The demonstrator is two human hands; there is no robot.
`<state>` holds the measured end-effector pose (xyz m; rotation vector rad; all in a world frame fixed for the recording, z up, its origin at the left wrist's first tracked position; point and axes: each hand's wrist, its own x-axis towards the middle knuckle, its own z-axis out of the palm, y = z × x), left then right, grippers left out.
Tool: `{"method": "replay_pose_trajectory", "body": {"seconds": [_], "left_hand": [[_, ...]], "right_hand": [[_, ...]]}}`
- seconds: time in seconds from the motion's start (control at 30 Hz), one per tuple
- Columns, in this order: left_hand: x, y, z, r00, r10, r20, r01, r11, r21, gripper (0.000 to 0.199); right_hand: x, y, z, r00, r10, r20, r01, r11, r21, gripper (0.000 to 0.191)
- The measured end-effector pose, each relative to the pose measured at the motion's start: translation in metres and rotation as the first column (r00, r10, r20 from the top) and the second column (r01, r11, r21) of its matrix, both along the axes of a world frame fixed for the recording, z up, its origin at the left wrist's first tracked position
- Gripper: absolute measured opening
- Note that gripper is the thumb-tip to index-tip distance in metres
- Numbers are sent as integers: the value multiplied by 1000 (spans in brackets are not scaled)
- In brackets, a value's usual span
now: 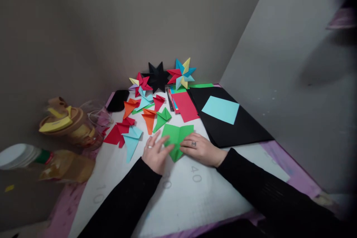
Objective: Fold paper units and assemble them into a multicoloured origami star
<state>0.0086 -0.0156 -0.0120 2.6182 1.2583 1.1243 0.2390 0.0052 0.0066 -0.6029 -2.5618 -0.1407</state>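
Note:
A green sheet of paper (178, 132) lies on the white mat (178, 200), creased down its middle, with its near end folded to a point. My left hand (157, 153), a ring on one finger, rests at the sheet's left side with its fingers apart. On the right side my right hand (201, 149), also ringed, lies over the paper's edge, fingers together and pressing down on it. Just beyond my left hand are a folded green piece (162, 118) and a folded orange piece (149, 119). A folded light blue piece (132, 139) sits to the left.
Paper stars, one black (158, 77) and one multicoloured (182, 73), lean on the back wall. A black folder (228, 132) bearing a light blue sheet (221, 109) is at right. A phone (118, 100), a cluttered pot (60, 121) and a bottle (68, 165) stand left.

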Motion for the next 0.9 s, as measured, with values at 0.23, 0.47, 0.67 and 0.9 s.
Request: {"method": "replay_pose_trajectory", "body": {"seconds": [0.23,0.47,0.67,0.9], "left_hand": [[-2,-5,-32,881,-264,-392,263,963,-57,29],[9,-21,-25,875,-210,-436,219,975,-28,28],[14,-10,-16,846,-241,-475,220,970,-102,23],[9,-2,-24,945,-174,-276,183,983,4,26]], "right_hand": [[11,6,-9,996,44,78,-34,992,-125,23],[7,8,-5,988,23,151,6,982,-188,23],[-4,12,24,872,-65,485,178,965,-192,13],[-16,26,32,782,-1,623,147,972,-183,12]]}}
